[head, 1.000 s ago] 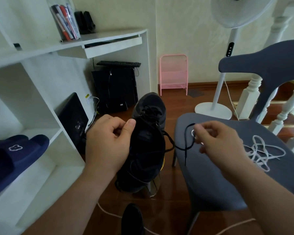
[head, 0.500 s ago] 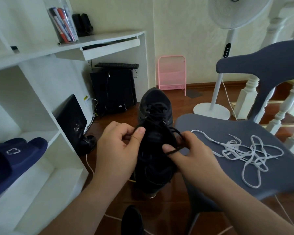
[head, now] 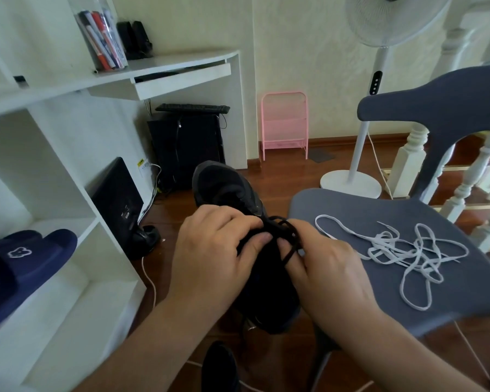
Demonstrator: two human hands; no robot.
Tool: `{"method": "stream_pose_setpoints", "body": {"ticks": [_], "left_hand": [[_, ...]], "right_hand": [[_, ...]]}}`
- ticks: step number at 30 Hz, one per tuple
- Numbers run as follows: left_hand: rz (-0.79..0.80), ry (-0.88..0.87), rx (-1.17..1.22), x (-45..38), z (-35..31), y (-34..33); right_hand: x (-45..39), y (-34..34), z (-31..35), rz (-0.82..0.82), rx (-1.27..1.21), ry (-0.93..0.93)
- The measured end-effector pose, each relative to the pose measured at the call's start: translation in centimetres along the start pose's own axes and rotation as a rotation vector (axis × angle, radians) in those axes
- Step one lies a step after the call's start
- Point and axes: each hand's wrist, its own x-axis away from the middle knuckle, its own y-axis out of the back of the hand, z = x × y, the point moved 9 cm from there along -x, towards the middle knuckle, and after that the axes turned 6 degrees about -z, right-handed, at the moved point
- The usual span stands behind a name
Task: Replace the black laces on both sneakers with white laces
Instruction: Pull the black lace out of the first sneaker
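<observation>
Left grip (head: 210, 258): clenched round the sneaker (head: 227, 188).
Right grip (head: 326, 267): pinching the black lace (head: 290, 251).
Lace: soft, limp; take hold just above the pinch.

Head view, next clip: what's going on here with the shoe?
A person is unlacing a black sneaker held up over the wooden floor. The left hand grips the shoe across its top, while the right hand pinches a loop of the black lace at the eyelets. The white laces lie in a loose tangle on the grey chair, not yet used.
</observation>
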Motion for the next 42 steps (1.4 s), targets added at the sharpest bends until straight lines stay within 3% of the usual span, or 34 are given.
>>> {"method": "stream_pose_setpoints", "body": {"ticks": [2, 5, 8, 10, 12, 15, 17, 21, 24, 29, 32, 34, 36, 39, 42], "left_hand": [[0.012, 0.001, 0.046, 0.1, -0.3, -0.1], [0.144, 0.196, 0.273, 0.3, 1.0, -1.3], [0.364, 0.527, 1.02, 1.3, 2.0, -3.2], [0.344, 0.614, 1.354, 0.9, 2.6, -2.4], [0.336, 0.608, 1.226, 0.7, 3.8, -1.9], [0.363, 0.499, 0.691, 0.7, 4.5, -2.0], [0.384, 0.456, 0.457, 0.8, 3.9, -2.1], [0.387, 0.344, 0.216, 0.7, 1.8, -1.9], [0.314, 0.272, 0.212, 0.3, 0.9, -1.2], [0.357, 0.352, 0.41, 0.9, 1.0, -1.9], [0.491, 0.258, 0.679, 0.7, -0.3, -1.5], [0.514, 0.328, 0.927, 0.5, -0.1, -0.8], [0.496, 0.446, 1.028, 0.3, 0.8, -0.6], [0.401, 0.517, 0.777, 0.1, 2.1, -0.6], [0.31, 0.423, 0.414, -0.3, 1.3, -0.1]], "right_hand": [[0.0, -0.3, -0.3, 0.011, 0.009, -0.015], [0.1, -0.7, -0.6, 0.002, 0.057, 0.0], [-0.5, -0.8, -3.1, -0.013, -0.018, -0.12], [-1.1, -0.6, -4.9, -0.002, -0.086, -0.204], [-1.3, -0.1, -4.4, -0.016, -0.062, -0.123], [-0.7, 0.8, -1.6, -0.125, 0.068, 0.078], [-0.3, 0.5, -0.9, -0.119, 0.077, 0.079], [0.2, 0.1, 0.1, -0.055, 0.061, 0.065], [0.2, 0.3, 0.4, -0.055, 0.091, 0.056], [0.0, 0.4, -0.3, -0.054, 0.086, 0.032], [-0.9, 0.9, -3.5, -0.066, -0.034, -0.124], [-1.2, 1.6, -4.3, -0.078, -0.06, -0.127], [-1.1, 2.2, -4.0, -0.106, -0.062, -0.094], [-0.6, 2.1, -2.8, -0.121, -0.08, -0.06], [-0.3, 1.6, -1.0, -0.107, -0.031, 0.002]]}}
